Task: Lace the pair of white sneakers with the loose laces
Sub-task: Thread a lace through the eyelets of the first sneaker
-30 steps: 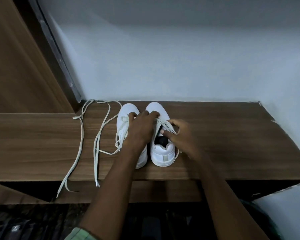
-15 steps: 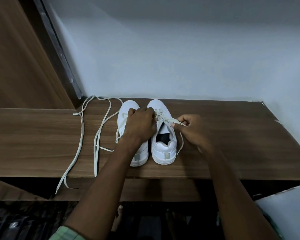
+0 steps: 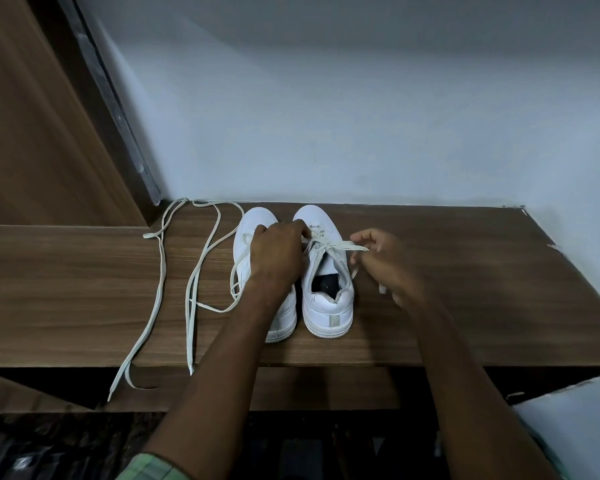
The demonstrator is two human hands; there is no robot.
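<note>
Now the right hand has drawn away from the right sneaker toward 3 o'clock, and the lace it pinches between thumb and fingers runs nearly straight from the eyelets to the fingertips. A second ago this hand was close over the tongue, with the lace still slack. The left hand has stayed at the front of the same shoe, fingers curled down on the eyelet area; whether it grips the lace or only presses the shoe, I cannot tell.

I judge that one crossing was just pulled through and tightened, so the right shoe is laced only partly. A short free end hangs beside the right hand at about 5 o'clock from it.

The left sneaker stands just beside its pair, partly under the left forearm, with a lace that looks only started. A long loose lace lies on the surface at 9 o'clock of the shoes, and its ends hang over the front edge. So most of the task is still to do.
</note>
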